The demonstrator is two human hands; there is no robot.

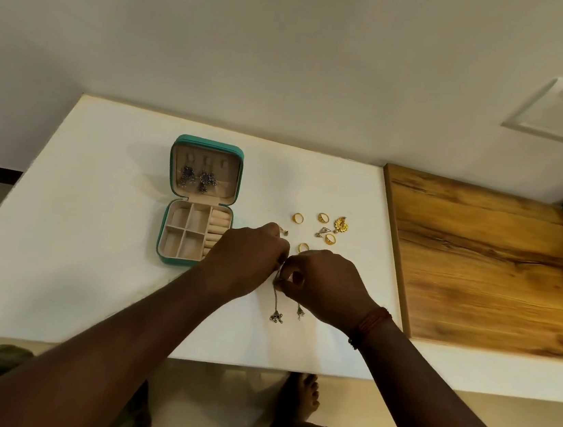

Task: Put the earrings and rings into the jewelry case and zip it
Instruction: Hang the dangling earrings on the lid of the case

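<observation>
Both hands meet fingertip to fingertip, left hand [248,262] and right hand [329,284] pinching the tops of long silver earrings [276,317] above the desk's [85,277] middle. Gold rings [323,217] lie just beyond, toward the right edge. The open jewelry case [210,144] sits left.

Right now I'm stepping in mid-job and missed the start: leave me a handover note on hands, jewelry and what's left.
Left hand and right hand: both pinch the top of the long silver earrings over the white table.
Jewelry case: open, unzipped; two dark silver earrings hang in its lid.
Done: that pair only; ring rolls look bare.
Left: held earrings, four gold rings, gold flower earring, small silver pieces beside them, then zip.
</observation>
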